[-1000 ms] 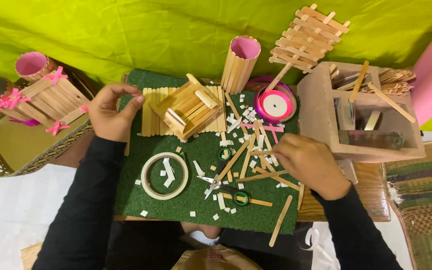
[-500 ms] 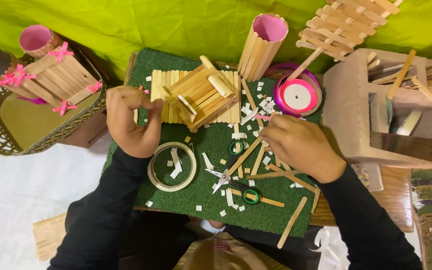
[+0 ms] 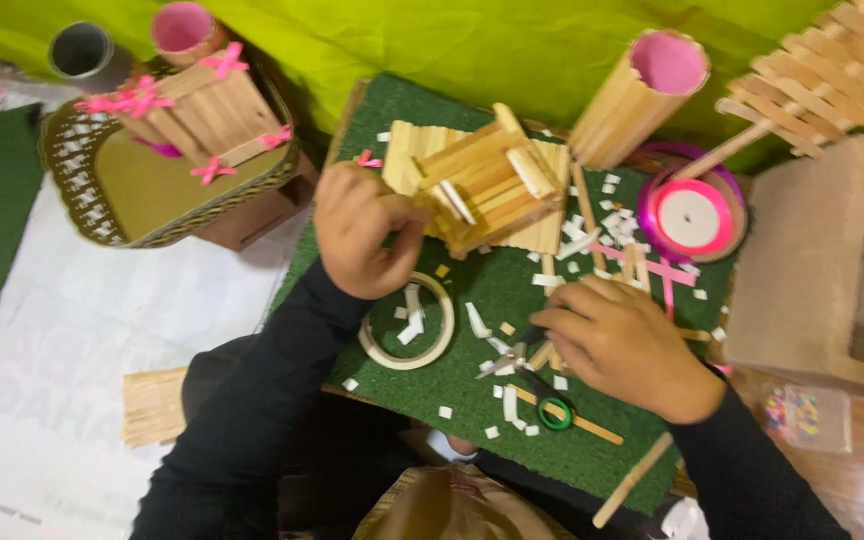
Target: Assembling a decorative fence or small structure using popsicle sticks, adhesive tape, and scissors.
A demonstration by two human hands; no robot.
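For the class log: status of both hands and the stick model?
Left hand gripping stick house edge. Right hand flat on loose sticks. Tape ring, scissors between.

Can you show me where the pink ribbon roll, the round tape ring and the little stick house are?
pink ribbon roll [image 3: 690,215], head view, on its white middle.
tape ring [image 3: 376,345], head view, on its left rim.
stick house [image 3: 487,185], head view, on its slanted roof, beside the left hand [image 3: 362,235].

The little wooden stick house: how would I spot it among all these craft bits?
Find the green turf mat in the middle. At its far edge, beside the left hand, sits the stick house on a flat stick base. Unlike the pink-lined tube nearby, it is boxy with a slanted roof.
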